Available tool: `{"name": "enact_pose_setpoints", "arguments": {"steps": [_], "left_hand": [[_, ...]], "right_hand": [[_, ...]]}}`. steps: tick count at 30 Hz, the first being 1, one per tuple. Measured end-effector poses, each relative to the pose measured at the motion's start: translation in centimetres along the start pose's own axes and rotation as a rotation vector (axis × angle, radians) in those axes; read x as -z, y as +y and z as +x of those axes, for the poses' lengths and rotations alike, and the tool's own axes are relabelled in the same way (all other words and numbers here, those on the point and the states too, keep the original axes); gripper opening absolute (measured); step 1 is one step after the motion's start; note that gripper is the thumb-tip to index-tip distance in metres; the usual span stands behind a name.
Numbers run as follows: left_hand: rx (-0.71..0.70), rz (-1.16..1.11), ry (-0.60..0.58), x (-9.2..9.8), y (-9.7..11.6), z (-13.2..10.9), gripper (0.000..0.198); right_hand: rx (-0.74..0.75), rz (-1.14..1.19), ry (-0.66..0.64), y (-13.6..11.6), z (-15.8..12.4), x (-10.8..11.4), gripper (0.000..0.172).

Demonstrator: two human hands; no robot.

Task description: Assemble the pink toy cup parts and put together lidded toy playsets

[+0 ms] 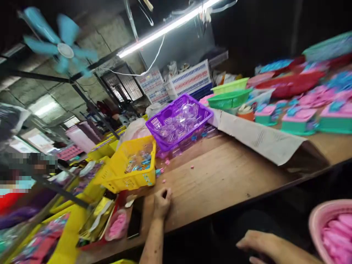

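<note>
My left hand (162, 201) rests on the wooden table (220, 176), its fingers curled round in a loose fist; whether anything is inside is hidden. Just beyond it stands a yellow basket (129, 179) with small clear and blue pieces. Behind that, a purple basket (180, 126) holds clear plastic pieces. A few tiny pink pieces (192, 167) lie on the tabletop. My right hand (261, 244) hangs below the table's front edge, left of a pink basket (316, 227) of pink pieces, fingers bent and partly out of frame; what it may hold cannot be made out.
A bent cardboard sheet (253, 137) lies across the table. Green-and-pink boxes (298, 121) and a green basket (229, 99) stand behind. Left of my left hand are a dark phone-like object (135, 218) and a small pink bowl (117, 225). A person sits far left.
</note>
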State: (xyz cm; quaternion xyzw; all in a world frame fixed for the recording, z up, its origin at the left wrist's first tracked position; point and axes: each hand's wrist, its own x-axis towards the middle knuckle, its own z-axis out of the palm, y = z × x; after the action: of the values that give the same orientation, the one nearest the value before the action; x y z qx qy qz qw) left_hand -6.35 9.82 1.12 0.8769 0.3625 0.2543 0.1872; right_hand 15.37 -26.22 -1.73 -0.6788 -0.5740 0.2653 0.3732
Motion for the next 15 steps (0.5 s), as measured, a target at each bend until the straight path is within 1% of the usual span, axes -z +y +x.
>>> {"name": "enact_pose_setpoints", "arguments": {"steps": [3,6,9,11,13,15], "left_hand": [[-0.003,0.006,-0.032,-1.2,-0.5,0.7,0.053],[0.023,-0.067,-0.027,-1.8,-1.1,0.6,0.053],[0.059,-0.143,-0.014,-1.5,-1.3,0.4,0.053],[0.073,-0.183,-0.015,-1.1,-0.8,0.3,0.051],[0.073,-0.22,-0.022,-0.5,0.2,0.1,0.047],[0.059,-0.263,-0.042,0.0,0.8,0.1,0.044]], "right_hand": [[-0.069,0.109,0.017,2.4,-0.4,-0.3,0.036],[-0.076,0.115,-0.024,2.9,-0.6,-0.5,0.038],[-0.109,0.054,-0.116,2.4,-0.2,-0.7,0.039],[-0.128,0.014,-0.146,1.6,0.1,-0.4,0.04],[-0.138,-0.008,-0.15,0.4,0.3,0.5,0.039],[-0.165,-0.025,-0.131,-0.5,0.1,2.3,0.036]]}}
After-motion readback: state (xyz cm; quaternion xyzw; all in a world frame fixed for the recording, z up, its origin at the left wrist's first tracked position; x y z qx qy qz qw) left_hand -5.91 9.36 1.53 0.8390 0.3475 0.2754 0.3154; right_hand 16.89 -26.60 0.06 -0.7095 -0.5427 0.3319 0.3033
